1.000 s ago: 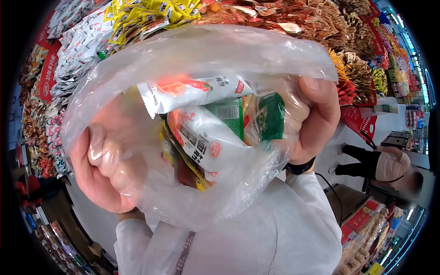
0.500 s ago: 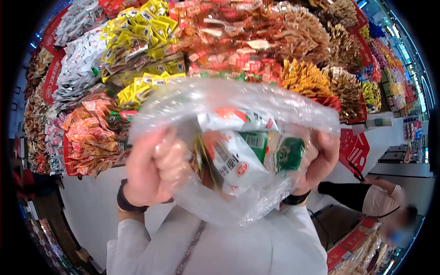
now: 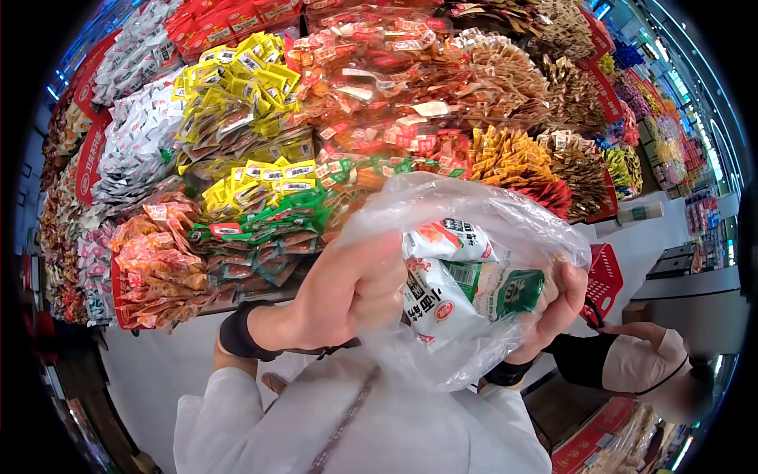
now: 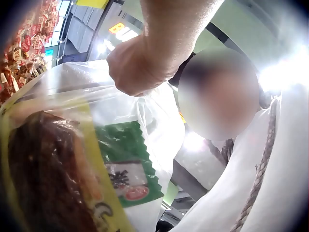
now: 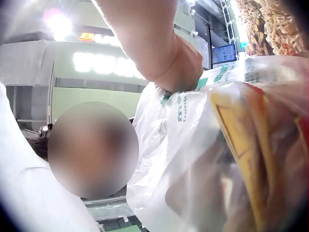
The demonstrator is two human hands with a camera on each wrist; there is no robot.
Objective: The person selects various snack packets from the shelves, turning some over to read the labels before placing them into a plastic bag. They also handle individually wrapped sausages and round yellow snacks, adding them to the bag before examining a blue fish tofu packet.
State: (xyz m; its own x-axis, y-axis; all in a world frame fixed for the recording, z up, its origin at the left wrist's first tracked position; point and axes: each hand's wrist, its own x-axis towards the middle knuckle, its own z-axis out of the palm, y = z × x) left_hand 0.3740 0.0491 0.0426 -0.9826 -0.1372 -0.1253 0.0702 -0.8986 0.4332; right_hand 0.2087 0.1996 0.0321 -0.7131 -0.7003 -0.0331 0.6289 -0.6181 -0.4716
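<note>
A clear plastic bag (image 3: 418, 367) hangs between my two hands with its mouth facing up. My left hand (image 3: 339, 288) grips its left rim, fingers curled inward behind the film. On the opposite side, my right hand (image 3: 562, 304) holds the rim with the thumb outside. Inside lie white snack packets (image 3: 433, 304) with red and black print and a green-labelled packet (image 3: 464, 276). Green print (image 3: 519, 294) shows near the right hand. Through the bag's side, the left wrist view shows a brown item in yellow-edged wrapping (image 4: 46, 169) and a green-and-white packet (image 4: 128, 159).
A wide display of small snack packets (image 3: 245, 87) spreads ahead, sorted by colour. Orange packets (image 3: 158, 253) fill its near left corner. To the right, a person (image 3: 639, 363) stands by a red basket (image 3: 604, 280). Another snack stand (image 3: 604, 442) is at lower right.
The bag has moved down and to the right in the head view, its mouth narrowing as my left hand came toward the right. More of the snack display shows.
</note>
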